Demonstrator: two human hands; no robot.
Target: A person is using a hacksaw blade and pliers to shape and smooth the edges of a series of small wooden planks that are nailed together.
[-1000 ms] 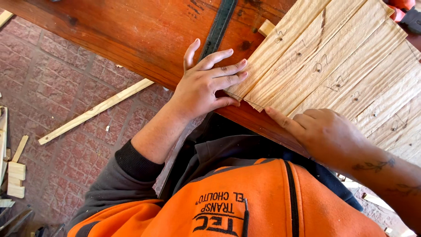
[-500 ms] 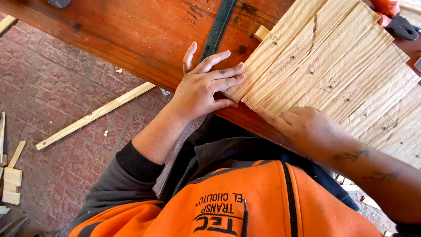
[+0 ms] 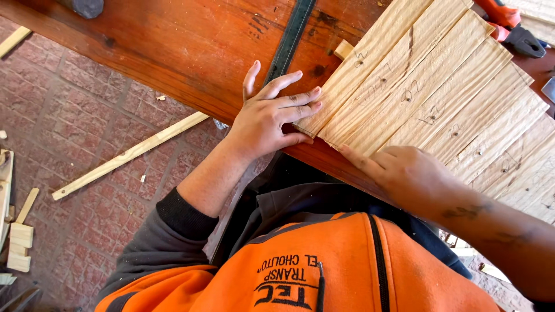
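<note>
Several pale wooden slats (image 3: 439, 98) with pencil marks lie side by side on a reddish-brown workbench (image 3: 191, 52). My left hand (image 3: 269, 118) rests flat on the bench, fingers spread, fingertips pressing against the ends of the nearest slats. My right hand (image 3: 404, 173) lies on the near edge of the slats, index finger stretched out along that edge. Neither hand holds anything. A dark metal ruler (image 3: 292, 37) runs across the bench just beyond my left hand. A small wood block (image 3: 343, 49) sits at the slats' far corner.
A long thin wood strip (image 3: 130, 155) lies on the red brick floor below the bench. Short offcuts (image 3: 17, 245) are piled at the left edge. A red and black tool (image 3: 511, 26) lies at the top right. My orange vest fills the foreground.
My right hand has slid left along the near edge of the slats. The left hand stays pressed against the slat ends. The view has shifted slightly.
</note>
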